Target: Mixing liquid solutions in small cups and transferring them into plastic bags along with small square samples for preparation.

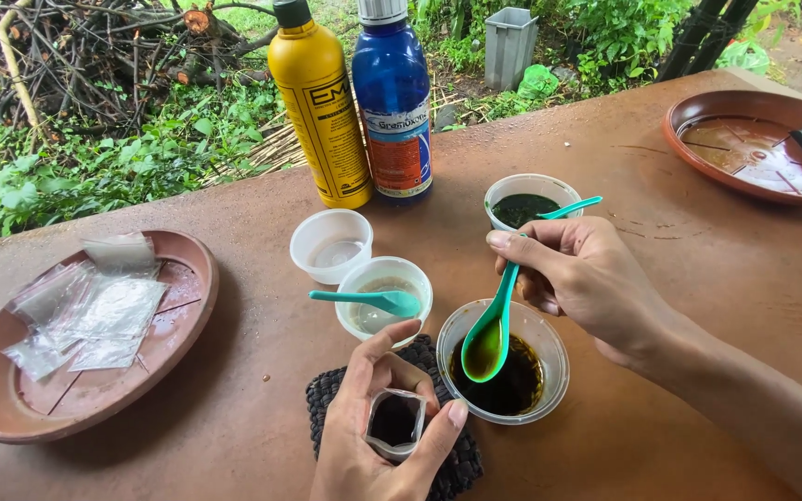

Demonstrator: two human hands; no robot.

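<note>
My right hand [579, 275] grips a green plastic spoon [494, 327] by its handle, its bowl hanging over a clear cup of dark liquid [549, 351]. Near the front edge, my left hand [378, 436] pinches a small clear plastic pouch [395, 422] held open at the mouth, just left of that cup and above a dark woven mat [325, 394]. A second cup [384, 295] of pale liquid holds a teal spoon [364, 299]. An empty white cup [330, 244] and a cup of dark green liquid [531, 200] with another spoon stand behind.
A yellow bottle [321, 111] and a blue bottle [394, 102] stand at the back of the brown table [698, 306]. A brown saucer [20, 408] at left holds several clear pouches. Another brown saucer [744, 148] sits far right. Plants and branches lie beyond.
</note>
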